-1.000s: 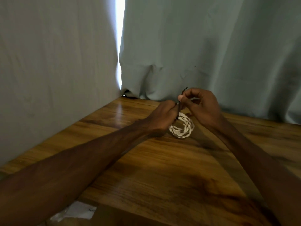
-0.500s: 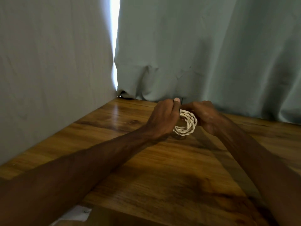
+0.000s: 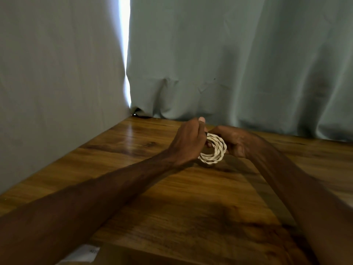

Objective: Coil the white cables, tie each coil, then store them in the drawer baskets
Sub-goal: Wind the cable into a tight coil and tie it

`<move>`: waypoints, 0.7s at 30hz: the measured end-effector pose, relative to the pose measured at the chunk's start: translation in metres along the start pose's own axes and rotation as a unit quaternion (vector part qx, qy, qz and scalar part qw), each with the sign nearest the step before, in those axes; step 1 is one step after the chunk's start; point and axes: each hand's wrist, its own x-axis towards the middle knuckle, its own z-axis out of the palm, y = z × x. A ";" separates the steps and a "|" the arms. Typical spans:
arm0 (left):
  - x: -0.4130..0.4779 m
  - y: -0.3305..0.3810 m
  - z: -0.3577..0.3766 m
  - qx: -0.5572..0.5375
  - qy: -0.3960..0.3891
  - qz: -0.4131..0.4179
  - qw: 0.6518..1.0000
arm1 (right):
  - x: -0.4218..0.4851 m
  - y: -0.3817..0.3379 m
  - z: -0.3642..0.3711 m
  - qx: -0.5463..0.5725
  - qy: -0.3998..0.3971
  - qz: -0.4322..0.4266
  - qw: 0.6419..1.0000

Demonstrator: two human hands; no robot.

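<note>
White cable, wound into a small tight ring with its strands twisted round one another, sits upright between both hands near the far corner of the wooden surface. Its lower edge is at or just above the wood; which of the two cannot be told.

The left hand has its grip closed on the ring's upper left side, fingers curled in and the thumb tip showing on top. The right hand has its grip closed on the ring's right side, fingers tucked behind the loops. Both hold the cable; neither is free.

Judging from this, the coiling of this cable is done: no loose tail hangs out and the loops lie neatly together. The tying looks to be the step in hand, since both hands crowd the top of the ring where a tie would be fastened. The fingers hide that spot, so whether the tie is already closed cannot be told.

Storing is still to come. No drawer, no basket and no other cable shows here, so how many remain is unknown. Grey-green curtains close off the back and left, and a scrap of white paper lies at the near edge.
</note>
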 end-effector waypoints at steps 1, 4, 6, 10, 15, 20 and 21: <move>0.000 0.000 0.000 -0.005 0.000 0.002 1.000 | 0.001 0.001 0.000 0.001 -0.001 -0.002 1.000; 0.000 -0.001 0.000 -0.017 -0.003 0.009 1.000 | -0.001 0.002 0.000 0.000 -0.008 -0.008 1.000; 0.000 -0.003 0.000 -0.015 0.004 0.011 1.000 | 0.000 0.003 -0.001 -0.013 -0.009 -0.008 1.000; 0.001 -0.006 -0.004 -0.002 0.019 -0.015 1.000 | 0.004 0.005 0.001 -0.065 -0.009 -0.016 0.998; 0.012 -0.022 -0.010 0.017 0.052 -0.091 0.994 | -0.002 0.003 0.008 -0.199 0.035 -0.077 0.976; 0.024 -0.040 -0.020 0.032 0.074 -0.140 0.987 | 0.000 -0.002 0.015 -0.301 0.196 -0.382 0.852; 0.025 -0.040 -0.024 0.037 0.080 -0.144 0.986 | -0.005 -0.006 0.020 -0.263 0.180 -0.421 0.849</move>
